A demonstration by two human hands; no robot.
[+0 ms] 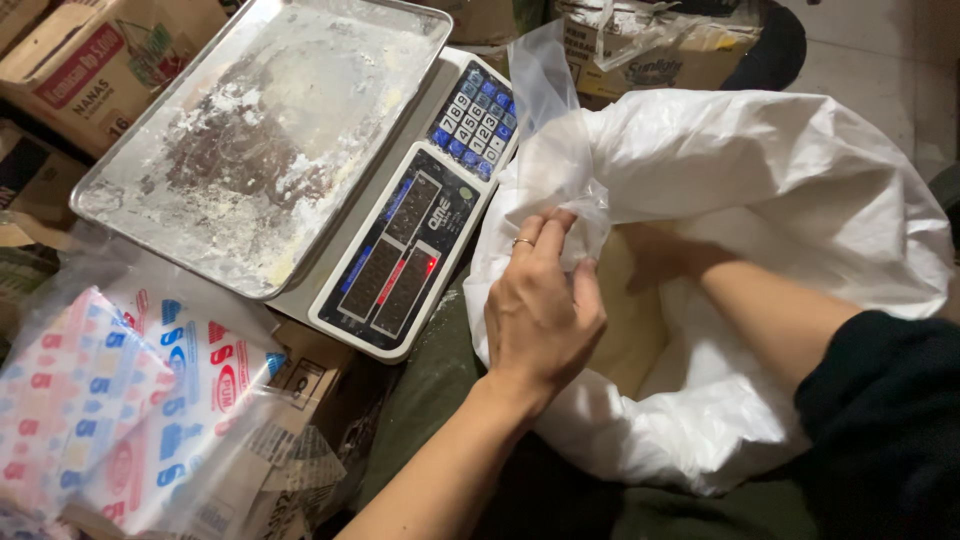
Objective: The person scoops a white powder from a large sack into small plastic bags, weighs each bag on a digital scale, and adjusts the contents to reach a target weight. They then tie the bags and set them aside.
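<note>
My left hand (543, 303), with a ring on one finger, pinches the rim of a clear plastic bag (556, 128) and holds it upright at the mouth of a large white sack (760, 180). My right hand (662, 256) reaches down inside the sack; its fingers are hidden behind the clear bag and the pale yellowish powder (630, 330) in the sack. A dark sleeve covers my right upper arm.
A digital scale (415, 235) with a keypad and lit display stands left of the sack, bearing a flour-dusted metal tray (120, 180). Printed plastic packets (120, 400) lie at the lower left. Cardboard boxes (90, 60) stand behind and below.
</note>
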